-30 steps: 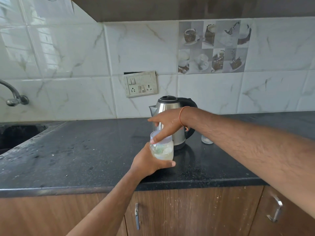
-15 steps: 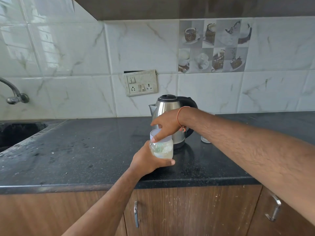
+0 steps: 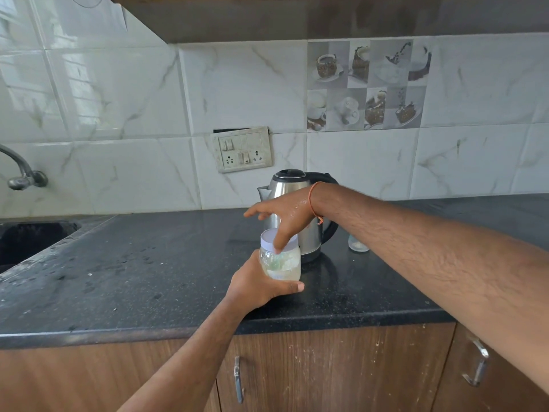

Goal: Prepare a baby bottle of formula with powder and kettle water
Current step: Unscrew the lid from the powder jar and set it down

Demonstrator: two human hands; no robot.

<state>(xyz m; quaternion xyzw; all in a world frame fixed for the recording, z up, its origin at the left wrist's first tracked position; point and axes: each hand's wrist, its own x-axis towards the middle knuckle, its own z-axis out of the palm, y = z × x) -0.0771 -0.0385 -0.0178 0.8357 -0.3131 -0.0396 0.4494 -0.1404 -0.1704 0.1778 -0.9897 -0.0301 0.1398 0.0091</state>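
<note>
Two hands: both at the bottle (image 3: 280,260).
Left hand (image 3: 258,288): wrapped round the bottle, above the surface (image 3: 133,272), before the kettle (image 3: 292,209).
Right hand (image 3: 282,215): fingers now spread, only fingertips on the cap (image 3: 277,239).
Change: grip on cap loosened; capping is likely finished.

Kettle (image 3: 297,215) stands on the bench (image 3: 148,278), toward the rear edge, near the wall. Bottle (image 3: 280,257) sits just in front of the kettle, toward the front edge. Left hand (image 3: 258,286) wraps the bottle from the front-left; right hand (image 3: 282,215) reaches from the right, above the bottle, thumb on its lid (image 3: 271,237). Small container (image 3: 358,245) stands right of the kettle. Sink (image 3: 29,239) is set in the left end; tap (image 3: 20,173) behind it. Socket plate (image 3: 242,148) is on the wall behind the kettle. Cabinet doors (image 3: 326,370) lie below the front edge.
</note>
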